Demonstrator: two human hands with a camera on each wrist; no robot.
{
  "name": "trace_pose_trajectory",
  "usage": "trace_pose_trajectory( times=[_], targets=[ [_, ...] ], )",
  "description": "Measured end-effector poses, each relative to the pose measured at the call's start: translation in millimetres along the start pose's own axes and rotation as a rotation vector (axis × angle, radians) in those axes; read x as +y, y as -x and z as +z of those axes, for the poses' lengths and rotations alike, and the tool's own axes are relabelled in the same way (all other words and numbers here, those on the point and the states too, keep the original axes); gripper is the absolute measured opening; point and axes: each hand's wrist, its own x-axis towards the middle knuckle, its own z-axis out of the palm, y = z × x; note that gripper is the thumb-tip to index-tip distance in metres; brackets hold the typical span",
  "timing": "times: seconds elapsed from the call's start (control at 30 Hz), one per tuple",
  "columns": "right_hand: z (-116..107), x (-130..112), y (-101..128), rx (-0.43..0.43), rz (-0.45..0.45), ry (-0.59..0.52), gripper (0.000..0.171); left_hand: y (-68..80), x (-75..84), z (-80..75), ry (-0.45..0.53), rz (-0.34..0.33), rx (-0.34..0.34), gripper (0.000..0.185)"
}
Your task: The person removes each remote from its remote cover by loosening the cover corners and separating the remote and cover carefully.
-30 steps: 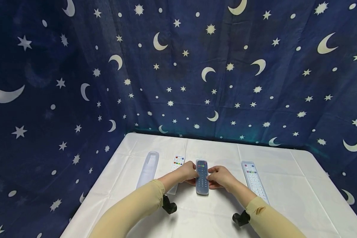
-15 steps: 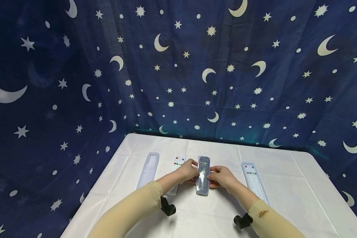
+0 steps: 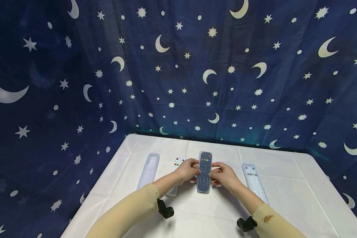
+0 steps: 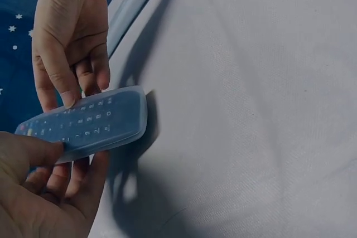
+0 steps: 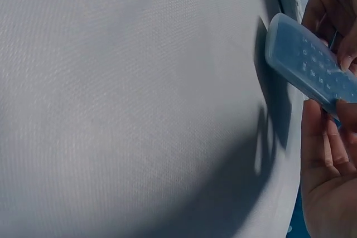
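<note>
Both hands hold a dark remote control [image 3: 204, 168] in a translucent sleeve, raised over the middle of the white table. My left hand [image 3: 188, 170] grips its left edge, thumb on the front and fingers behind. On the opposite edge, my right hand [image 3: 225, 177] pinches it with the thumb on top. In the left wrist view the sleeved remote [image 4: 106, 118] shows its button side, and its shadow falls on the cloth. A white remote [image 3: 178, 162] in a clear sleeve lies partly hidden behind my left hand.
An empty translucent remote sleeve [image 3: 149, 170] lies at the left of the table [image 3: 220, 218]. Another white sleeved remote [image 3: 255, 181] lies to the right, partly behind my right forearm. A dark blue curtain [image 3: 196, 66] with moons and stars hangs behind and left.
The dark remote has shifted slightly right and up in the head view, with both hands moving along. Its tilt has changed, and a glare on its face came and went.
</note>
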Motion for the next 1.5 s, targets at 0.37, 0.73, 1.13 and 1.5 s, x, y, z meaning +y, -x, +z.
trace_pose_trajectory(
  times=[0.37, 0.73, 1.13, 1.5],
  targets=[
    [-8, -1, 0, 0.005, -0.163, 0.014, 0.029, -0.7, -0.5, -4.1, -0.025, 0.161, -0.040, 0.028],
    [-9, -5, 4, 0.017, -0.265, 0.082, 0.023, 7.0, -4.8, -13.0, -0.145, 0.302, -0.035, 0.023],
    [-10, -1, 8, -0.014, -0.260, 0.068, 0.025, 7.1, -12.4, -11.7, -0.078, 0.230, -0.063, 0.026],
    [-10, 6, 5, 0.000, -0.276, 0.081, 0.023, 15.5, -1.1, -13.1, 0.295, -0.207, -0.095, 0.053]
  ],
)
